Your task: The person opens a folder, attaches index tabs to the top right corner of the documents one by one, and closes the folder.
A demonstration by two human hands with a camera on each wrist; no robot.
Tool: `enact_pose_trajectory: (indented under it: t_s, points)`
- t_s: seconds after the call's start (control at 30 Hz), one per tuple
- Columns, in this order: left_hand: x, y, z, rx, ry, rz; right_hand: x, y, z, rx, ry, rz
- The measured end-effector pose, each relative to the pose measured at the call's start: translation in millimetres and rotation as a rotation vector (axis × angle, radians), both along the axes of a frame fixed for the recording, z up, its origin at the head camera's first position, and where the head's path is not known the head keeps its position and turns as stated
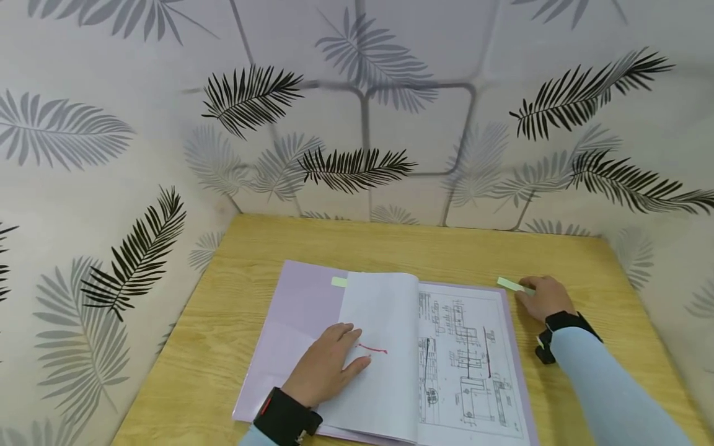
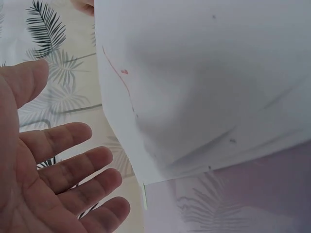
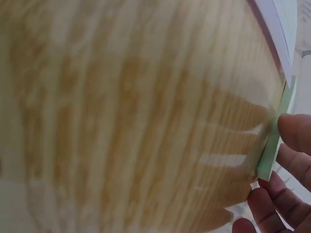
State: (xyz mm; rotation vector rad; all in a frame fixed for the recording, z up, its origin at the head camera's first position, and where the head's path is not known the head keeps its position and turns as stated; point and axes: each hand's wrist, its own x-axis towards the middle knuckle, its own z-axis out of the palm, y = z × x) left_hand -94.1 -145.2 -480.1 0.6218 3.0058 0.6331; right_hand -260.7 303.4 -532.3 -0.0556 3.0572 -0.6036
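Left grip (image 1: 326, 365), fingers spread, lies over the white page (image 1: 385, 310) of an open lilac folder (image 1: 307, 303); farther, the right grip (image 1: 546, 299) pinches a green strip (image 1: 509, 284) near the folder's far right corner; bench (image 1: 334, 241), then leaf-patterned sheeting (image 1: 139, 62) behind.

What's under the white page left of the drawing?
The lilac folder cover shows past the left edge of the white page, and a pale green tab sticks out by its top-left corner. Anything else beneath is hidden.
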Motion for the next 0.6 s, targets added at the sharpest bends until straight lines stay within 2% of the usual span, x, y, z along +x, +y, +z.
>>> enact_pose_trajectory:
  t_s: [0.17, 0.27, 0.6]
  points:
    - [2.5, -2.1, -1.5, 0.011, -0.026, 0.021, 0.2, -0.3, -5.0, 0.017, 0.048, -0.011]
    - [3.0, -2.9, -2.9, 0.009, -0.022, 0.024, 0.4, -0.3, -5.8, 0.014, 0.05, -0.024]
    - [6.1, -5.8, -1.8, -0.005, -0.003, 0.035, 0.4, -5.0, 2.9, -0.021, -0.026, -0.066]
